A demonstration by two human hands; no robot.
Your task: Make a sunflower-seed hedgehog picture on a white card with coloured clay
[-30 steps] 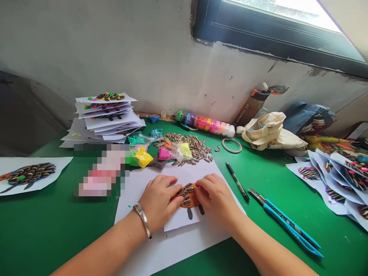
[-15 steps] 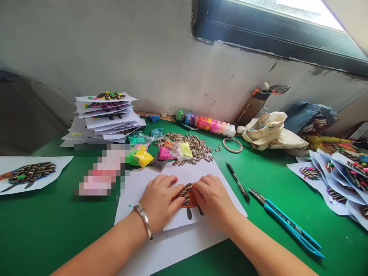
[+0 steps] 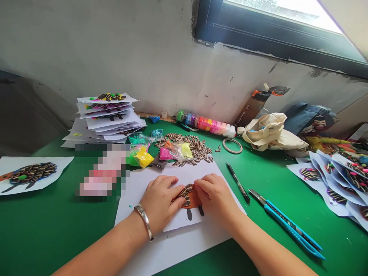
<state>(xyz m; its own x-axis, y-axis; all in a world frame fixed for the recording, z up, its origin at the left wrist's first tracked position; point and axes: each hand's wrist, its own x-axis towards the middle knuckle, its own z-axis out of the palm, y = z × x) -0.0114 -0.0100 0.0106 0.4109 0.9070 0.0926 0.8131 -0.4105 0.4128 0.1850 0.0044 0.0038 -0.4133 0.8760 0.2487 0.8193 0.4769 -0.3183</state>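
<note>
An orange clay shape (image 3: 193, 199) partly covered with striped sunflower seeds lies on a small white sheet (image 3: 184, 220) atop a larger white sheet. My left hand (image 3: 161, 201), with a silver bracelet on its wrist, rests curled on the paper, its fingertips against the seeds at the shape's left edge. My right hand (image 3: 214, 197) curls over the shape's right side, fingers pressed down on the clay. Two black clay legs (image 3: 189, 214) stick out below the shape. A pile of loose sunflower seeds (image 3: 192, 145) lies just beyond the paper.
Small bags of coloured clay (image 3: 143, 155) sit by the seeds, a row of clay tubs (image 3: 207, 124) by the wall. A black pen (image 3: 237, 182) and blue utility knife (image 3: 287, 222) lie at right. Finished seed pictures stack up back left (image 3: 106, 115), left (image 3: 28, 174) and right (image 3: 342, 176).
Both hands stay on the clay shape with only slight shifts of the fingers. My right fingers moved a little left over the clay, then eased back.
</note>
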